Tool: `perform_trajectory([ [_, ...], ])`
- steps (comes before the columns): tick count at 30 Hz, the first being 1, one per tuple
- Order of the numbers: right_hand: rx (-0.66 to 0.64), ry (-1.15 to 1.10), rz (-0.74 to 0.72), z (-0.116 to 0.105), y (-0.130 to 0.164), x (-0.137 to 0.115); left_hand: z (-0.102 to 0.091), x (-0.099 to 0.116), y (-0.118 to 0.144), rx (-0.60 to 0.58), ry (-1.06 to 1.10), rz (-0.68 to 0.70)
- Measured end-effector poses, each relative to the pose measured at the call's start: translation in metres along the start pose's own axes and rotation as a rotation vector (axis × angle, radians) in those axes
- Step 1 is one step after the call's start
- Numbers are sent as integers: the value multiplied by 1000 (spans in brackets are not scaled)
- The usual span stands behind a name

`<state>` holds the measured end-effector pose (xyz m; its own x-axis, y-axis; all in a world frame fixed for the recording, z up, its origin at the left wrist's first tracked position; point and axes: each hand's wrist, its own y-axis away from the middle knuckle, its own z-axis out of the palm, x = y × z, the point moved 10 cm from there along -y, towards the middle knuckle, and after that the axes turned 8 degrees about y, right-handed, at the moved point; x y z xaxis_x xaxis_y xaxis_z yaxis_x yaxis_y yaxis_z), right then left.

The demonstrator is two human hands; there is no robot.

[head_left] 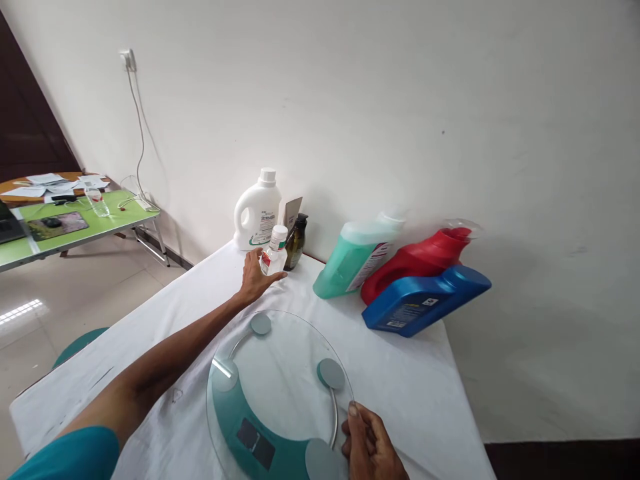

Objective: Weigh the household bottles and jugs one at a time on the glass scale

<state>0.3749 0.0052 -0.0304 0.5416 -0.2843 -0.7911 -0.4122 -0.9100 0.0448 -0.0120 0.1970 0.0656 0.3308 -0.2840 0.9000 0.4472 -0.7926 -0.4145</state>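
Note:
My left hand (pixel 256 277) reaches out to a small clear bottle (pixel 275 255) with a white cap and a red label. Its fingers are at the bottle's left and its thumb is stretched out to the right; whether they touch it I cannot tell. Close to me lies a round glass bathroom scale (pixel 295 373) with a teal band, grey round pads and a small dark display. My right hand (pixel 370 443) pinches the scale's right rim, thumb on top and fingers curled below.
Behind the small bottle stand a white detergent jug (pixel 259 213), a dark pump bottle (pixel 297 243) and a card (pixel 292 213). Green (pixel 355 260), red (pixel 415 263) and blue (pixel 420 300) bottles are by the wall. White cloth (pixel 420 380) covers the table. A green table (pixel 100 227) stands left.

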Motion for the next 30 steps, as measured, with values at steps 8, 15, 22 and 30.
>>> perform_trajectory([
  [8,-36,-28,-71,2,-1,-9,29,-33,-10,-30,92,-209],
  [15,-56,-47,-108,-2,8,-37,-5,-23,-9,63,168,-235],
  [22,-20,-52,-135,-2,7,-43,-36,50,27,-197,394,-142],
  [30,-16,-44,-127,0,11,-44,-13,81,122,-517,434,-209],
])
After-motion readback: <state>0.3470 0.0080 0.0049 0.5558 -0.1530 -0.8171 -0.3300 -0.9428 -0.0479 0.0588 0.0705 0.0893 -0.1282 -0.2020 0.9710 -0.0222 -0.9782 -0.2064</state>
